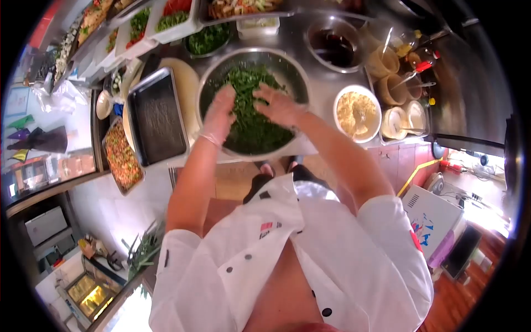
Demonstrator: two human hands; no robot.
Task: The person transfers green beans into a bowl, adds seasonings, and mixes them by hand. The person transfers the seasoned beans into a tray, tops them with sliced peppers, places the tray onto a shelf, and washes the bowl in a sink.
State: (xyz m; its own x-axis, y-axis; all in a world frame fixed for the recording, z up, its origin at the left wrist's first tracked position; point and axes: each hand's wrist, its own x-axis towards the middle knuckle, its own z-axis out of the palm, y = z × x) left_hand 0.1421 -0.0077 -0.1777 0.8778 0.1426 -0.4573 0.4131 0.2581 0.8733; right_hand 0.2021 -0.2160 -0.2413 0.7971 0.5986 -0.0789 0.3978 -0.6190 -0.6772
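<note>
A large steel bowl (301,77) full of chopped leafy greens (249,130) stands on the counter in front of me. Both my hands wear clear plastic gloves and are inside the bowl. At its left side, my left hand (221,113) touches the greens, thumb apart from the fingers. My right hand (276,104) reaches in from the right with its fingers spread and bent over the leaves. Neither hand has a visible clump in its grasp. Some fingertips are hidden among the greens.
Left of the bowl, a black tray (157,119) lies on a round board (188,83). A tray of chopped mix (123,157) sits farther left. On the right are a white bowl of pale crumbly food (357,113), a pot of dark liquid (334,47) and seasoning tubs (394,94).
</note>
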